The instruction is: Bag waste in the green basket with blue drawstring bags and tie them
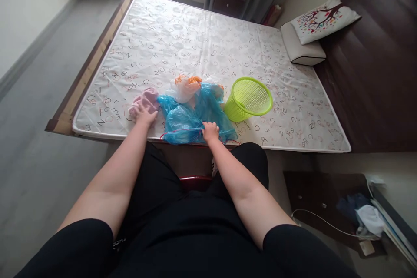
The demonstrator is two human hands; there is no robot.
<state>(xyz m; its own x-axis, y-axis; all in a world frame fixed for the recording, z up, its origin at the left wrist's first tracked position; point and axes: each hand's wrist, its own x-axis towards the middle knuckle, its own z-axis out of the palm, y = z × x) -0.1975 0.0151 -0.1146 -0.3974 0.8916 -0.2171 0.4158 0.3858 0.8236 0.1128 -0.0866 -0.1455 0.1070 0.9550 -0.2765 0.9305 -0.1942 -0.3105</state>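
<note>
My left hand (145, 115) lies with its fingers spread on a crumpled pink cloth (149, 96) near the mattress's front edge. To its right is a translucent blue plastic bag (182, 120) with a thin red drawstring. My right hand (211, 132) is closed on the gathered plastic at the middle of this bag. Behind the blue bag sits a bunched white and orange plastic bag (185, 88), partly covered by it. A lime green mesh wastebasket (235, 106) leans tilted beside the blue plastic, its mouth facing up and right.
All this rests on a letter-printed mattress (182, 43) in a wooden bed frame (84, 76). A tree-print pillow (322, 21) and a white block cushion (295, 43) lie by the dark headboard (378, 61). At lower right, a dark nightstand (312, 191) carries cables and a white item.
</note>
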